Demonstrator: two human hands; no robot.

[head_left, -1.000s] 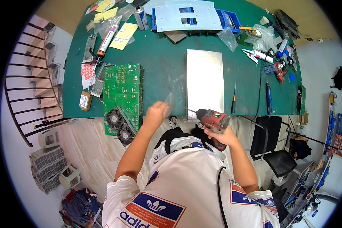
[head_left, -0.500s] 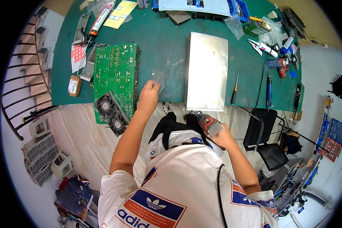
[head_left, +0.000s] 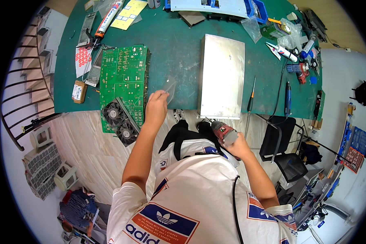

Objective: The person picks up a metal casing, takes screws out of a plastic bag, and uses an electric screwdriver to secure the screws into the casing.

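My left hand [head_left: 156, 107] pinches a small clear plastic bag [head_left: 171, 89] just over the table's near edge. To its left lies a green circuit board [head_left: 124, 77], with a pair of black fans [head_left: 120, 121] at its near end, jutting past the edge. A flat silver metal case [head_left: 222, 75] rests on the table to the right of the bag. My right hand [head_left: 240, 146] is wrapped round a red and grey cordless drill [head_left: 223, 132], held below the case's near end with its tip pointing up and left. Any contents of the bag are too small to make out.
On the green table [head_left: 171, 44], a screwdriver [head_left: 251, 95] and a blue pen-shaped tool [head_left: 288, 99] lie to the right. A caulking gun [head_left: 105, 24] and a small brown box [head_left: 79, 91] are at the left. Cans, tubes and bags crowd the far right. A black chair [head_left: 286, 150] stands right.
My left hand has shifted slightly left and toward me, and the clear bag has turned in its fingers. The drill in my right hand has barely moved.
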